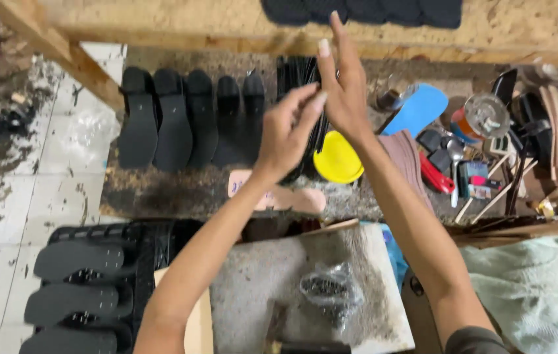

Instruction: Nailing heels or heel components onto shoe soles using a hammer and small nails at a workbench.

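Note:
Both my arms are raised over the workbench. My right hand (343,85) is held up flat with its fingers stretched out and nothing in it. My left hand (285,134) has its fingers drawn together, their tips against the heel of my right hand. Whether they pinch anything is hidden. Behind both hands a bundle of black shoe soles (297,71) stands on edge. A row of black soles (180,118) lies flat to its left. A pale pink insole (292,198) lies under my left forearm.
A yellow round lid (336,160) and a blue insole (423,108) lie by my right wrist. Jars, a red tool (433,177) and wooden strips crowd the right. A grey slab (259,288) bears a black plastic bag (331,288). Black soles (76,288) are stacked lower left, a green cloth (524,288) lower right.

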